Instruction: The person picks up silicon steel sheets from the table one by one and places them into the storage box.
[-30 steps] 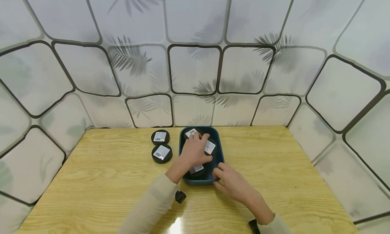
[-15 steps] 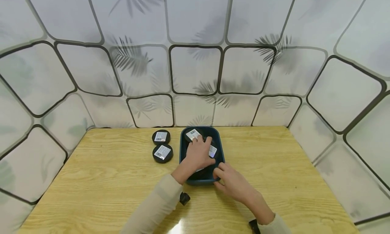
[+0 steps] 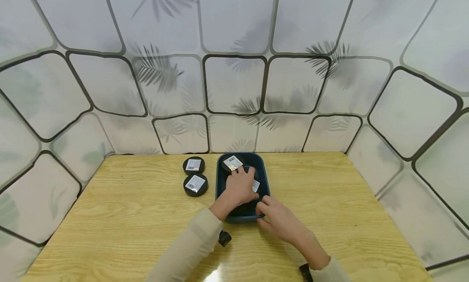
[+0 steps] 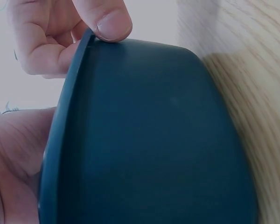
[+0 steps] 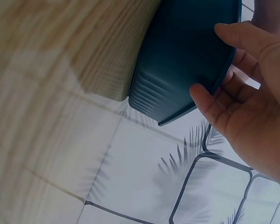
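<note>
A dark blue bin point(image 3: 266, 180) stands on the table, with black discs bearing white labels inside. My left hand point(image 3: 239, 188) reaches into it, thumb and fingers bent around a black disc whose label point(image 3: 255, 186) shows beside the hand. The hand hides most of that disc. Another labelled black disc point(image 3: 233, 162) lies at the bin's far left, near my fingertips. My right hand point(image 3: 280, 219) pinches the bin's near right corner; its thumb and fingers grip the rim in the right wrist view. In the left wrist view the bin's wall point(image 4: 154, 130) covers the left fingers.
Left of the bin, two black discs, a far one point(image 3: 193, 165) and a near one point(image 3: 196, 185), lie labels up on the wooden table point(image 3: 128, 217). A patterned curtain point(image 3: 234, 82) closes off the back and sides.
My left hand has shifted slightly right and nearer, and the label beside it has moved the same way. The near disc's label is now hidden. My right hand stays on the rim.
</note>
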`<state>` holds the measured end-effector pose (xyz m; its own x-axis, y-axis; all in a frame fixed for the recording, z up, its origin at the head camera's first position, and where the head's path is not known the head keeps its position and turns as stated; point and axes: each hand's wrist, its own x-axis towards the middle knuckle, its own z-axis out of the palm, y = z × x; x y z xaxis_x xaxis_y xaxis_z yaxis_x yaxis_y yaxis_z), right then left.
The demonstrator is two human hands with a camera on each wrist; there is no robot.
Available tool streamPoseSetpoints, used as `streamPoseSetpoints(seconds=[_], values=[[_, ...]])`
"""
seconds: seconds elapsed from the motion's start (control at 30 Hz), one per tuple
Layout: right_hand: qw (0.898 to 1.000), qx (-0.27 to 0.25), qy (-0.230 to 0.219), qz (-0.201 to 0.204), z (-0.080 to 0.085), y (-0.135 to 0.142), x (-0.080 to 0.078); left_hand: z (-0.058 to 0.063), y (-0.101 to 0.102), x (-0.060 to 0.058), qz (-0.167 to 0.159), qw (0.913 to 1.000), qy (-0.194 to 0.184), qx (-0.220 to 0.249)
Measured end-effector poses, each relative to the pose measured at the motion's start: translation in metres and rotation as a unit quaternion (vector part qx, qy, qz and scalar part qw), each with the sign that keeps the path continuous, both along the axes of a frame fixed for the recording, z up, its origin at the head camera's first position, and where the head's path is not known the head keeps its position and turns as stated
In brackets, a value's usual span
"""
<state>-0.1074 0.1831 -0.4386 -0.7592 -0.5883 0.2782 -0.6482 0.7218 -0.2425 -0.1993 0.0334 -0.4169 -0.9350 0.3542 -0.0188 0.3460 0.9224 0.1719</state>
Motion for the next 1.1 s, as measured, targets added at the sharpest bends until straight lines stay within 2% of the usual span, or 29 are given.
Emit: streamPoseSetpoints(seconds=[0.37,0.67,0.87,1.1], values=[[1.0,0.001,0.023,0.003,-0.0008,-0.0012,-0.0012,0.0064,-0.0011,-0.0004,-0.011,0.997,-0.073,0.024],[1.0,-0.001,0.0,0.002,0.0022,-0.0008,0.0006,0.0031,-0.0014,-0.0038,-0.002,0.9942,-0.1,0.039],[1.0,-0.001,0.009,-0.001,0.0017,-0.0006,0.0006,0.0026,-0.0008,-0.0069,-0.005,0.993,-0.114,0.029],[1.0,-0.009,0.013,0.003,0.0011,-0.0012,0.0014,0.0069,0.0019,-0.0078,-0.01,0.9924,-0.122,-0.008]])
